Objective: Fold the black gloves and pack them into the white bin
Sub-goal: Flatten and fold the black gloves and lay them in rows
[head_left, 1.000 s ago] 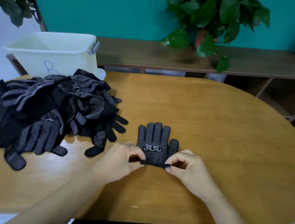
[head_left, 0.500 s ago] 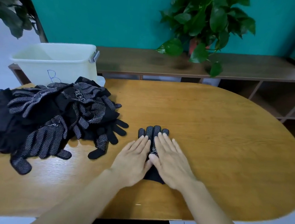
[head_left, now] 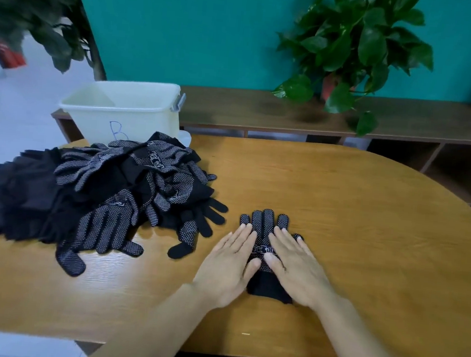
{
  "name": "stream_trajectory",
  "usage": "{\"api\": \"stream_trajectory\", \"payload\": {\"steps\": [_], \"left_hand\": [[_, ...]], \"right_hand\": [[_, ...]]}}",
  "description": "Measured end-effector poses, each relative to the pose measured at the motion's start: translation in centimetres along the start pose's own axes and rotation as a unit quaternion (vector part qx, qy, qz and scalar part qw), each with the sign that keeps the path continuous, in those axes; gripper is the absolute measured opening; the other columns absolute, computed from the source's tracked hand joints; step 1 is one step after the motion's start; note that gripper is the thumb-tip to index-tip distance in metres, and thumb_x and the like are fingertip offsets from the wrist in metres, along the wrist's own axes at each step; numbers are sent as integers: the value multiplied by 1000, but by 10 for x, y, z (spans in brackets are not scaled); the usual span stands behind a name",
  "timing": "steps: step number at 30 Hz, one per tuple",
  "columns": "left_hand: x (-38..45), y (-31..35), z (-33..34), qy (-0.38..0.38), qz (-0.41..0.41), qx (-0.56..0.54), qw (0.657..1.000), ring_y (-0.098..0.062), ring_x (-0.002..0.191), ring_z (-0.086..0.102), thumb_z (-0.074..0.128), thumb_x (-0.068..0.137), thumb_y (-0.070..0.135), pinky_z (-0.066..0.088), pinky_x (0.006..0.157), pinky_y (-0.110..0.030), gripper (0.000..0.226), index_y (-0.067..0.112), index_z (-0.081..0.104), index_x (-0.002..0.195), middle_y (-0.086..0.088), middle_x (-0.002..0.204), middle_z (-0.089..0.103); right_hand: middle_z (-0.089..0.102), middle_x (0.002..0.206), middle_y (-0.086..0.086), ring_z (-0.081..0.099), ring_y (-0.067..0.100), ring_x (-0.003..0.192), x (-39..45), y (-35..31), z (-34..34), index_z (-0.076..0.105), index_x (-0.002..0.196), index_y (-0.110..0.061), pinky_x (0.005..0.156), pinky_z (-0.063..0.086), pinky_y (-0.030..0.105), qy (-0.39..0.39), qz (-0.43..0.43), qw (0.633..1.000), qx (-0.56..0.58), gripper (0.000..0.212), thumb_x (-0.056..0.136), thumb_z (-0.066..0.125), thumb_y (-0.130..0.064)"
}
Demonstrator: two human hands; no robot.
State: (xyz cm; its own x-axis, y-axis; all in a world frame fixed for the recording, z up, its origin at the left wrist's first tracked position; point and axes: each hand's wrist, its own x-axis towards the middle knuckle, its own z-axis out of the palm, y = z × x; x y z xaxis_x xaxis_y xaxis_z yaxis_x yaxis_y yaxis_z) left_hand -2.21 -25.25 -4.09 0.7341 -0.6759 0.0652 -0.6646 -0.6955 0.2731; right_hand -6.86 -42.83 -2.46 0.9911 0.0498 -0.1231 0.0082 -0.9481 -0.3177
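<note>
**Flattening a glove before the fold**

Since the frame of half a second ago our two hands have slid slightly apart and toward the cuff, baring more of the dotted palm and its woven label between them; a second ago they were pinching the cuff instead. We now lay the left hand (head_left: 228,266) and the right hand (head_left: 295,264) flat, fingers straight and together, pressing on the black knitted glove with white grip dots (head_left: 264,229). It lies palm up, fingertips pointing away from us, on the oval wooden table (head_left: 366,232). We judge this pressing to smooth the fabric, perhaps over a second glove beneath, though we cannot tell whether one is there.

The heap of unfolded black dotted gloves (head_left: 119,191) lies just to the left, within easy reach. Behind it stands the white plastic bin marked with a handwritten B (head_left: 120,111); what shows of its interior appears bare, its floor partly hidden.
</note>
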Motion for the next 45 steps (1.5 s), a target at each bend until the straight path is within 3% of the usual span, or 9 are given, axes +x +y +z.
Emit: {"api": "stream_trajectory", "payload": {"steps": [4, 6, 8, 14, 17, 28, 35, 40, 45], "left_hand": [[-6, -20, -16, 126, 9, -57, 990, -15, 144, 29, 29, 100, 50, 18, 120, -31, 62, 13, 38, 149, -2, 154, 38], [-11, -30, -27, 196, 31, -45, 979, -21, 125, 53, 41, 97, 42, 40, 108, -38, 51, 9, 58, 133, -6, 133, 60], [-15, -42, -37, 251, 42, -35, 966, -18, 109, 58, 48, 94, 36, 46, 97, -36, 42, 8, 67, 119, -5, 117, 69], [-31, -82, -61, 279, -19, -29, 960, -17, 100, 63, 59, 91, 31, 48, 95, -32, 33, 9, 73, 110, 0, 107, 72], [-36, -101, -70, 280, -34, -39, 959, -19, 98, 66, 56, 92, 34, 53, 91, -38, 35, 9, 73, 109, 0, 107, 72], [-2, -146, -102, 345, -29, -29, 938, -14, 98, 62, 66, 85, 23, 43, 94, -23, 25, 12, 75, 105, 3, 103, 72], [-5, -185, -120, 378, -60, -13, 924, -10, 101, 58, 64, 86, 30, 41, 95, -24, 26, 16, 76, 104, 7, 103, 71], [-27, -223, -128, 384, -108, -7, 917, -11, 100, 59, 67, 83, 27, 45, 93, -28, 26, 14, 76, 103, 5, 103, 70], [-38, -246, -128, 371, -121, 9, 921, -11, 98, 59, 69, 81, 26, 49, 91, -33, 26, 13, 76, 102, 5, 102, 71]], "right_hand": [[50, 145, -2, 40, 12, 138, 0, -18, -18, 45, 145, -22, 116, 15, 22, 158, 14, 987, 13, 44, 103, 43, -35], [63, 131, 2, 53, 23, 128, 1, -33, -21, 57, 135, -20, 106, 34, 30, 192, 20, 981, 17, 37, 100, 51, -30], [71, 117, 5, 61, 28, 115, 3, -47, -23, 66, 125, -16, 94, 44, 33, 220, 4, 975, 20, 31, 96, 59, -24], [74, 92, 4, 65, 29, 93, 21, -66, -24, 72, 105, -12, 76, 47, 33, 243, -20, 970, -11, 17, 93, 63, -22], [76, 86, 5, 71, 32, 84, 30, -72, -25, 77, 98, -10, 72, 55, 36, 259, -43, 965, -17, 20, 79, 81, -13], [65, 128, -3, 53, 20, 126, 90, -103, -48, 59, 134, -21, 100, 38, 28, 230, -85, 969, -15, 36, 101, 49, -31], [74, 81, -4, 70, 19, 77, 148, -133, -42, 76, 95, -17, 71, 55, 31, 268, -169, 948, -35, 22, 75, 83, -19], [71, 82, -4, 67, 18, 81, 181, -173, -37, 71, 89, -16, 77, 53, 29, 289, -258, 920, -58, 14, 79, 70, -26], [71, 88, 0, 68, 22, 88, 205, -206, -29, 70, 92, -12, 84, 53, 31, 295, -308, 902, -74, 34, 63, 86, -17]]}}
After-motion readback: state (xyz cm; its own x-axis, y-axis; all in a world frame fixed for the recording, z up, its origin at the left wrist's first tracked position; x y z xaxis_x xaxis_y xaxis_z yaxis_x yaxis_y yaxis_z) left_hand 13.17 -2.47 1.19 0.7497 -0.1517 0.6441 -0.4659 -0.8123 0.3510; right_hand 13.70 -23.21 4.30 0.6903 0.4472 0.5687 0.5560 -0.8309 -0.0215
